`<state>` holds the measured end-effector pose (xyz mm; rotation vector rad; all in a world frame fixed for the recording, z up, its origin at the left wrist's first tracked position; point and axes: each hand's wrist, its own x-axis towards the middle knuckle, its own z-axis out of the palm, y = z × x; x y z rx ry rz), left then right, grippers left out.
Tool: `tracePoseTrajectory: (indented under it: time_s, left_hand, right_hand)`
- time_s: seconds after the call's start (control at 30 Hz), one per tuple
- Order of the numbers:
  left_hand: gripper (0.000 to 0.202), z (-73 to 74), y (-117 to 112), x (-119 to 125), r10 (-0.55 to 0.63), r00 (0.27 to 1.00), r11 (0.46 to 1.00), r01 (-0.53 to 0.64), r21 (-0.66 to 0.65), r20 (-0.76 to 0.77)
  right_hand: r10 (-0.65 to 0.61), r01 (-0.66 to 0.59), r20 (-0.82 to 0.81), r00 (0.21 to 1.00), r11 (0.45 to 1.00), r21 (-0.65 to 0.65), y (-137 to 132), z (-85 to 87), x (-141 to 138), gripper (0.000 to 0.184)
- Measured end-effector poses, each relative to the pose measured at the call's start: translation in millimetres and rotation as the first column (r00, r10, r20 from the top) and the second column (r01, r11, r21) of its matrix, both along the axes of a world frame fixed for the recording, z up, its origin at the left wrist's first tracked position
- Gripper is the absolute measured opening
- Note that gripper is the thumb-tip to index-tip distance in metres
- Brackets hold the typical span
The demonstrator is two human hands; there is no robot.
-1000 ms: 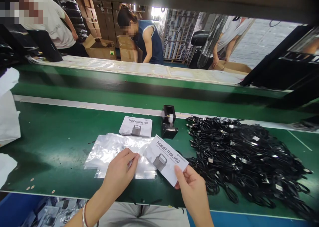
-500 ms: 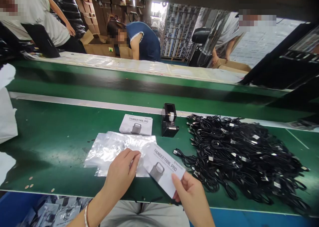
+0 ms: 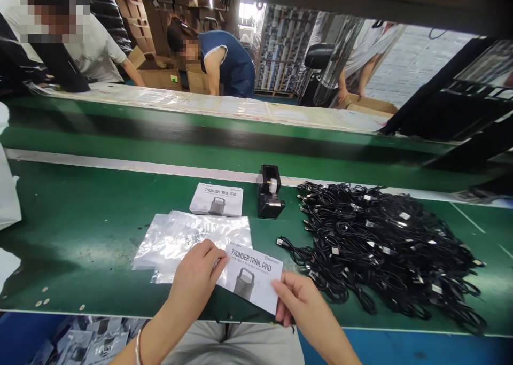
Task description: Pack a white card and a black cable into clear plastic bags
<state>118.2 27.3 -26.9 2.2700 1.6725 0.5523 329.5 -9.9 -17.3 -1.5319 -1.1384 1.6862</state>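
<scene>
My right hand (image 3: pixel 298 303) pinches the near right corner of a white "Thunder Trail Pro" booklet (image 3: pixel 250 277) just above the green bench (image 3: pixel 80 231). My left hand (image 3: pixel 196 282) has its fingers curled, pinching the top clear plastic bag of a flat stack (image 3: pixel 188 237) at the booklet's left edge. The booklet touches that bag's mouth. Behind lies a small pile of the same booklets (image 3: pixel 216 199).
A black tape dispenser (image 3: pixel 269 198) stands behind the bags. A big heap of black cables (image 3: pixel 385 247) fills the bench to the right. White bags (image 3: pixel 6 194) sit at the far left. Other people work at cardboard boxes (image 3: pixel 160 79) beyond the far conveyor.
My right hand has swung the booklet down and leftward, from tilted to nearly level, bringing its edge against the bag held by my left hand.
</scene>
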Motion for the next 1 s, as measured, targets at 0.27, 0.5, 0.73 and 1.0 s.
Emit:
tracePoseTrajectory:
  time_s: [0.27, 0.5, 0.73, 1.0]
  left_hand:
    - [0.018, 18.3, -4.9, 2.2, 0.030, 0.955, 0.978, 0.033, -0.205, 0.296]
    - [0.019, 20.8, -0.5, -1.1, -0.025, 0.900, 0.972, 0.123, -0.199, 0.435]
    - [0.019, 8.4, 5.3, -11.2, 0.009, 0.968, 0.980, 0.041, -0.196, 0.251]
    - [0.019, 9.8, 6.3, -3.1, 0.053, 0.979, 0.981, -0.014, -0.194, 0.199]
  right_hand:
    - [-0.060, 0.057, -0.148, 0.987, 0.998, -0.023, 21.0, 5.7, -25.9, 0.027]
    - [0.013, -0.205, 0.415, 0.910, 0.883, 0.422, 44.2, 3.7, -79.6, 0.012]
    - [-0.261, -0.401, 0.877, 0.403, 0.811, 0.426, 40.8, 30.5, -2.9, 0.018]
    - [-0.260, -0.348, 0.765, 0.589, 0.773, 0.531, 33.4, 25.7, 8.2, 0.016]
